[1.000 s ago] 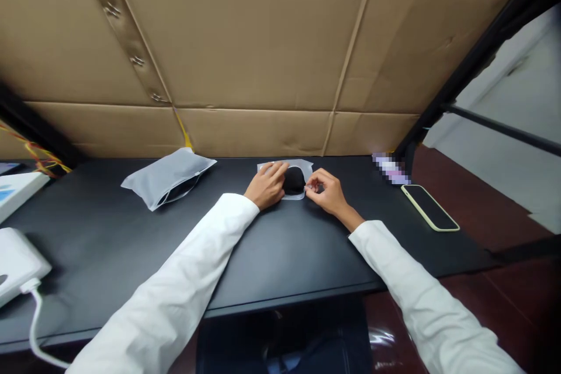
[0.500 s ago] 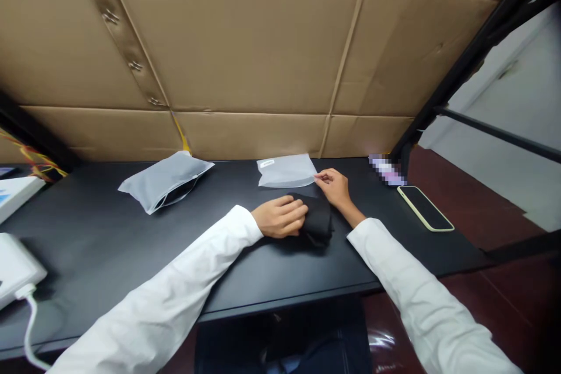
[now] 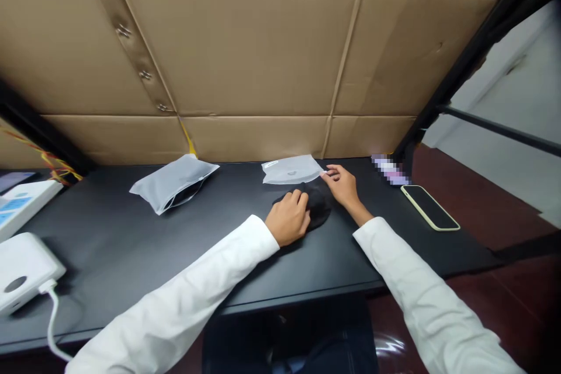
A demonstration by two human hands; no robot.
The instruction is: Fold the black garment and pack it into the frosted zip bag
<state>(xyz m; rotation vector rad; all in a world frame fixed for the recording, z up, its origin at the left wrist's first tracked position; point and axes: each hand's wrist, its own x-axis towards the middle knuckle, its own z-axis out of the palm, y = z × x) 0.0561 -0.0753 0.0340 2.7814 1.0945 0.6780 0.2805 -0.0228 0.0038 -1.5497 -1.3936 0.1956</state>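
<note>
My left hand (image 3: 289, 217) is closed around a folded piece of black cloth (image 3: 319, 210), which lies low over the dark table and partly shows beyond my fingers. My right hand (image 3: 342, 183) pinches the right corner of a frosted plastic bag (image 3: 293, 170) between thumb and fingers. That bag lies flat near the back of the table, with a small white label at its upper left. The cloth sits just in front of the bag. Whether the cloth touches the bag I cannot tell.
Further left lies another frosted zip bag (image 3: 175, 181) with its mouth gaping. A white device with a cable (image 3: 28, 272) and a white box (image 3: 26, 204) stand at far left. A phone (image 3: 429, 208) lies at right. Cardboard (image 3: 258, 47) walls off the back of the black table (image 3: 175, 263).
My left hand has turned and pushed the black cloth forward, closer to the bag. My right hand still pinches the bag's corner. The view has shifted slightly.
</note>
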